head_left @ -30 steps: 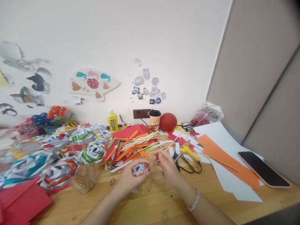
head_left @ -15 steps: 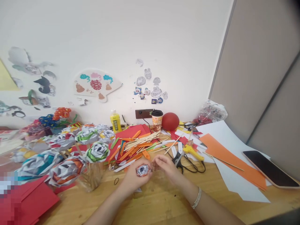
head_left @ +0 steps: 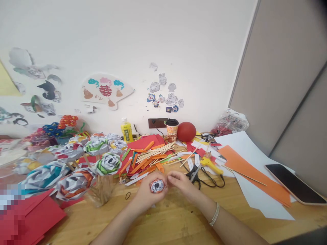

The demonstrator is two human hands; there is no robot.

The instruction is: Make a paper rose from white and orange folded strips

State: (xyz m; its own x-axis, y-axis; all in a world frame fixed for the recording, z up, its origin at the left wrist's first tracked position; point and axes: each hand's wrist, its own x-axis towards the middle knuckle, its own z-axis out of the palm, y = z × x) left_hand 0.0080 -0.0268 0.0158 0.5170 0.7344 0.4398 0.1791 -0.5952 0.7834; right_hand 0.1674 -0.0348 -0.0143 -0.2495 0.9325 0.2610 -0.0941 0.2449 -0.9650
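My left hand (head_left: 145, 194) is wrapped round a small paper rose (head_left: 157, 186), white with orange edges and a dark centre facing up. Beside it, my right hand (head_left: 181, 183) has its thumb and fingertips pinched together near the rose's right edge; anything between them is too small to make out. Beyond the hands lies a heap of wooden sticks (head_left: 155, 152) among folded orange paper strips (head_left: 140, 166). Black-handled scissors (head_left: 194, 174) and a yellow glue gun (head_left: 211, 165) with a black cord lie just past my right hand.
Several larger paper roses (head_left: 108, 163) crowd the left, near a clear cup of sticks (head_left: 100, 193) and red paper (head_left: 38, 217). A yellow bottle (head_left: 126, 131), lidded paper cup (head_left: 172, 131) and red balloon (head_left: 186, 131) stand at the back. Orange sheets (head_left: 251, 173) and a phone (head_left: 293, 183) lie right.
My right fingertips have come slightly closer to the rose. The rose has turned a little in my left hand, showing more of its dark centre. The view has shifted slightly.
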